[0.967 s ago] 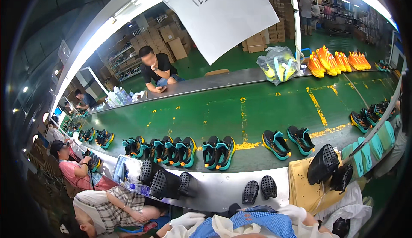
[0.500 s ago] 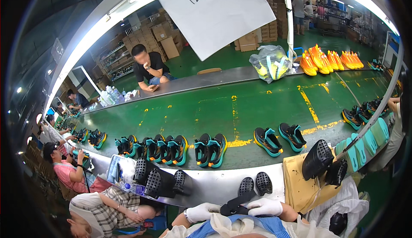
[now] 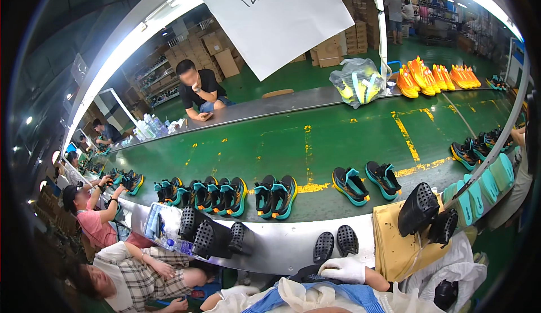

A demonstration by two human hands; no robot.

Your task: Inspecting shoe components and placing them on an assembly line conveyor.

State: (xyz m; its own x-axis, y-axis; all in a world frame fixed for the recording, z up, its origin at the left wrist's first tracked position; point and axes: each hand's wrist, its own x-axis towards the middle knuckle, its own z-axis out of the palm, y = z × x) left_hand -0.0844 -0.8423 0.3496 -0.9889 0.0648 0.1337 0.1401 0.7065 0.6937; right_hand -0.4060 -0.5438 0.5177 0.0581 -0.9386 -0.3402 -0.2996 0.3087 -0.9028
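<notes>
Both my hands wear white gloves at the lower edge. My right hand (image 3: 345,269) lies with its fingers bent over a soft black thing (image 3: 307,274), whose kind I cannot make out. Low at the left of my body is my left hand (image 3: 239,291), its fingers mostly hidden by the rim and my clothes. Two black toe-shaped pieces with holes (image 3: 347,241) lie on the metal ledge (image 3: 287,251) just beyond my right hand. Past the ledge, several black and teal running shoes (image 3: 280,197) stand on the green belt (image 3: 253,155).
More black perforated pieces (image 3: 212,238) stand at the ledge's left, others (image 3: 418,207) on yellow-brown sheets (image 3: 389,256) at right. Teal insoles (image 3: 478,199) lie beyond. Hanging paper (image 3: 276,20) covers the upper middle. A co-worker (image 3: 135,273) sits close at left.
My left hand has left the black thing and moved down and left. My right hand stays by it, and the black thing now shows less. The pink-shirted co-worker's arms have reached toward the belt.
</notes>
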